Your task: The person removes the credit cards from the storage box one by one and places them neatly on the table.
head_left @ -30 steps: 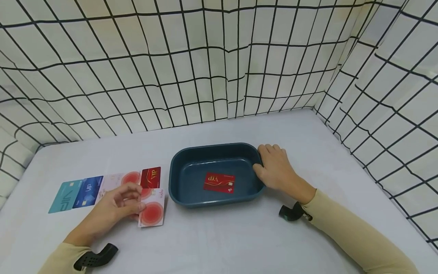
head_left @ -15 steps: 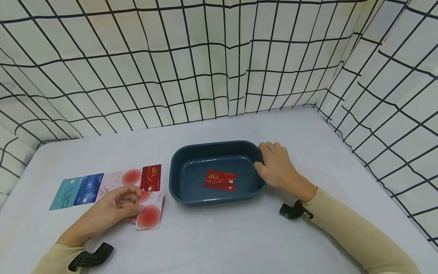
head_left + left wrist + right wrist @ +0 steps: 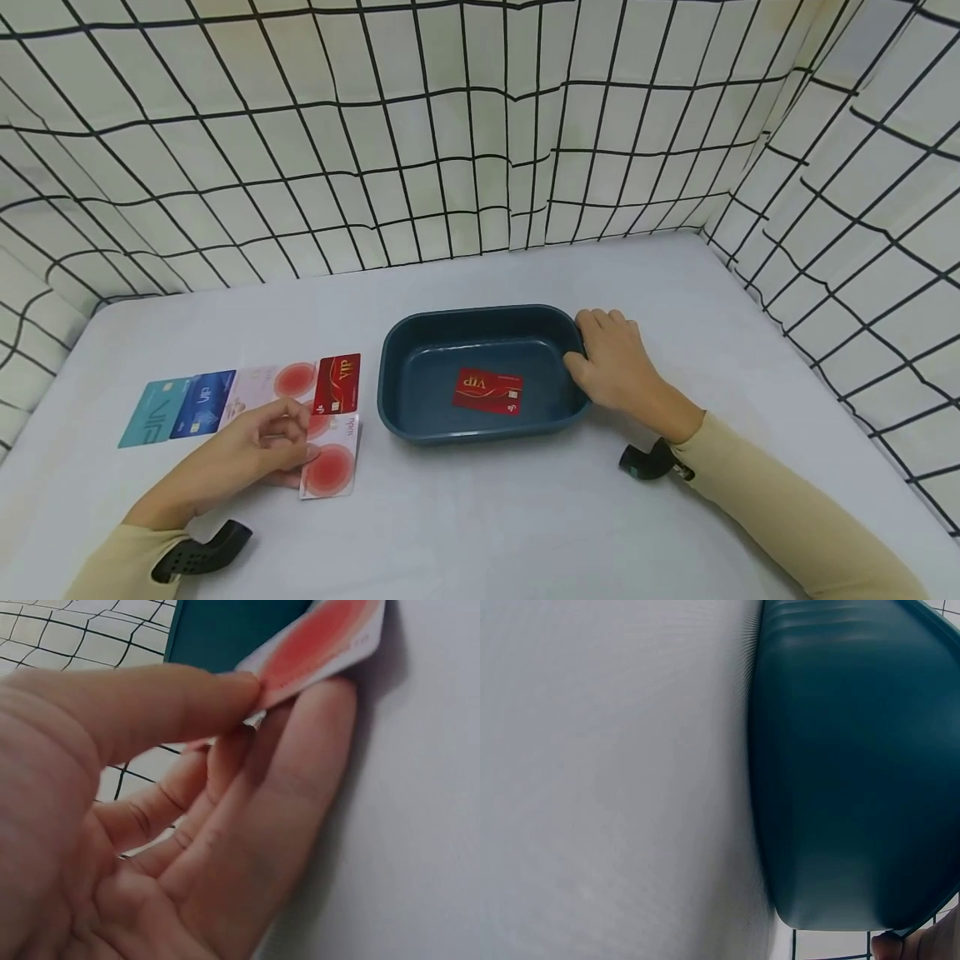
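Observation:
My left hand (image 3: 258, 450) pinches a white card with red circles (image 3: 330, 468) between thumb and fingers, left of the dark teal tray (image 3: 480, 437). In the left wrist view the thumb lies on the face of that card (image 3: 330, 637) and a finger is beneath it. At its far end, a red card with gold letters (image 3: 337, 383) lies on the table. My right hand (image 3: 618, 362) grips the tray's right rim, thumb inside the wall and fingers outside. Inside the tray lies another red card marked VIP (image 3: 487, 392).
Left of the upright red card, a pale pink card with a red circle (image 3: 294, 379), a blue card (image 3: 204, 404) and a teal card (image 3: 153, 412) lie in a row on the white table (image 3: 480, 517). A black wire grid (image 3: 420, 158) stands behind and at the sides.
My left hand has drawn the white card slightly toward me, uncovering more of the red card's near end. The right hand keeps its grip on the tray. The head view has shifted slightly.

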`<action>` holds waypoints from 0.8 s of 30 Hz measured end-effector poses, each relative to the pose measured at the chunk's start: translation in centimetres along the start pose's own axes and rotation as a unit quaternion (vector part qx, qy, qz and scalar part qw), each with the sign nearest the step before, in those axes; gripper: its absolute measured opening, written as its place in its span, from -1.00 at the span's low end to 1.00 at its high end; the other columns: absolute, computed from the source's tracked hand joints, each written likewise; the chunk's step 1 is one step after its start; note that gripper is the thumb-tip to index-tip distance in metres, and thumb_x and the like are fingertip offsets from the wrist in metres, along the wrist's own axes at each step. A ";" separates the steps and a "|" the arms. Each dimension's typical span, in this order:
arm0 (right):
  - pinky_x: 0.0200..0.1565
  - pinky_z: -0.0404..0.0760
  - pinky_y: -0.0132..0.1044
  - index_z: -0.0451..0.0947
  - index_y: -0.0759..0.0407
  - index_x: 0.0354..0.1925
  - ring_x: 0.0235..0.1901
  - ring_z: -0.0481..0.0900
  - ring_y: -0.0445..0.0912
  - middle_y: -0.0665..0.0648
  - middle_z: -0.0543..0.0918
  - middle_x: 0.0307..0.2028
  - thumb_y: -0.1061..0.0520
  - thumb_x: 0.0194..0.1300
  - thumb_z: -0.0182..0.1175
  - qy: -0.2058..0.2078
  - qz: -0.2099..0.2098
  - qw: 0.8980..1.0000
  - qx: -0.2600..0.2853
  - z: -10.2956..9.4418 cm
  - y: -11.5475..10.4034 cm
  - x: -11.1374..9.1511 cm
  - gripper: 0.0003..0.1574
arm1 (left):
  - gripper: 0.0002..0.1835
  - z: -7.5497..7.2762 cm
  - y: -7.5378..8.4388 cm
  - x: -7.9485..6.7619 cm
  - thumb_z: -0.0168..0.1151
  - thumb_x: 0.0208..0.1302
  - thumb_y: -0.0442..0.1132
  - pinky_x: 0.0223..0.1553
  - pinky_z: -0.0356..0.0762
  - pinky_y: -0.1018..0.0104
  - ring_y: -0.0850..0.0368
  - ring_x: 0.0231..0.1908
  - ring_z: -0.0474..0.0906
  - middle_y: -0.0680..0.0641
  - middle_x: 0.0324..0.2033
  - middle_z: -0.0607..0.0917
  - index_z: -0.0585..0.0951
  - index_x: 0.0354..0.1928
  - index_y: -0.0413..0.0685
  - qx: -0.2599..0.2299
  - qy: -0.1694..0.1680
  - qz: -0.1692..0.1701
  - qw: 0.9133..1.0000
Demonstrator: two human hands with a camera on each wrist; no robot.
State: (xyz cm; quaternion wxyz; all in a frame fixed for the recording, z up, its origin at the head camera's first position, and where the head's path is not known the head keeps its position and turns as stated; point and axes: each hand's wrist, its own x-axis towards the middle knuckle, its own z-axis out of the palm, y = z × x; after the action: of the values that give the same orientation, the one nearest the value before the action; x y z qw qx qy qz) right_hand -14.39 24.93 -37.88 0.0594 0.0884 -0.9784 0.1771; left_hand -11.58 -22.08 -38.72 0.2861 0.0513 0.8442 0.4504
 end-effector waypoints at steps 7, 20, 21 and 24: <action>-0.23 0.15 -0.17 0.43 0.19 -0.18 -0.29 0.29 0.06 0.14 0.47 -0.35 0.03 0.23 -0.03 0.008 -0.008 1.000 0.005 -0.1 0.1 -0.1 -0.71 | -0.38 0.1 0.6 -0.1 0.39 0.36 -0.07 -0.17 0.79 0.31 0.06 -0.20 0.68 -0.15 -0.16 0.63 0.35 0.26 -0.24 0.011 0.004 -0.030 0.999; -0.25 0.15 -0.16 0.42 0.19 -0.23 -0.31 0.29 0.06 0.15 0.45 -0.38 0.06 0.22 -0.01 0.014 -0.010 1.000 0.011 -0.1 0.1 -0.1 -0.77 | -0.36 -0.1 0.7 0.2 0.44 0.31 -0.05 -0.19 0.79 0.32 0.08 -0.26 0.74 -0.14 -0.19 0.69 0.33 0.22 -0.23 0.022 0.033 -0.049 0.998; -0.25 0.15 -0.17 0.43 0.19 -0.23 -0.32 0.29 0.06 0.14 0.45 -0.38 0.06 0.23 -0.01 0.014 -0.010 1.000 0.012 -0.1 0.1 -0.1 -0.77 | -0.35 -0.1 0.7 0.2 0.44 0.31 -0.04 -0.18 0.79 0.32 0.09 -0.27 0.74 -0.13 -0.20 0.69 0.34 0.22 -0.23 0.022 0.033 -0.049 0.998; -0.26 0.15 -0.17 0.43 0.18 -0.23 -0.32 0.29 0.05 0.14 0.46 -0.39 0.07 0.22 -0.02 0.015 -0.012 1.000 0.012 -0.1 0.1 -0.1 -0.77 | -0.33 0.0 0.6 0.2 0.45 0.30 -0.02 -0.19 0.79 0.34 0.09 -0.28 0.75 -0.13 -0.22 0.69 0.34 0.21 -0.25 0.020 0.032 -0.050 0.998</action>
State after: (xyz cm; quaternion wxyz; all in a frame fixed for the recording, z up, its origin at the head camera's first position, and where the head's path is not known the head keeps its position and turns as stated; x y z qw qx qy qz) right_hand -14.31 25.11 -37.83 0.0752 0.0985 -0.9741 0.1891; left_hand -11.83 -21.65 -38.27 0.2806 0.0003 0.8632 0.4197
